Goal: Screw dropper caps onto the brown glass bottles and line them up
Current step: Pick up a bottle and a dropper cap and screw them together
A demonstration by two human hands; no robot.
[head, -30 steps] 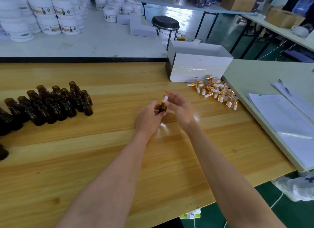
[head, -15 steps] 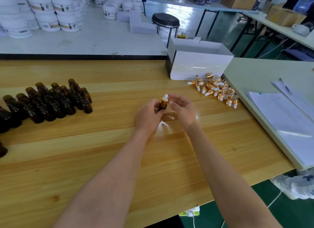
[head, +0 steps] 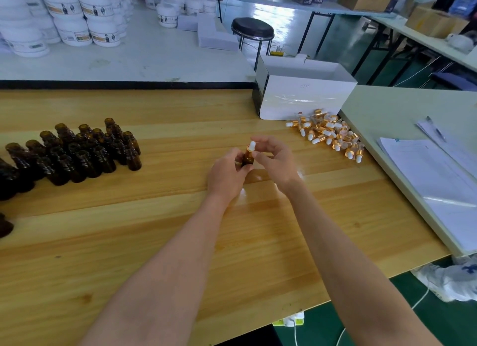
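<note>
At the middle of the worktop point(head: 180, 242), a brown bottle point(head: 248, 158) is gripped upright by the left hand point(head: 227, 175) and its dropper cap point(head: 251, 146) is pinched by the right hand point(head: 276, 162). The cap is seated straighter than a second ago, so threading is judged begun. Bare wood is left around them. Uncapped bottles point(head: 77, 154) are massed toward the left edge, and loose caps point(head: 327, 135) are heaped at the far right edge.

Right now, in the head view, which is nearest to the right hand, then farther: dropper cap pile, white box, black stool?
1. dropper cap pile, right of the right hand.
2. white box, behind the pile.
3. black stool, farthest back.
</note>
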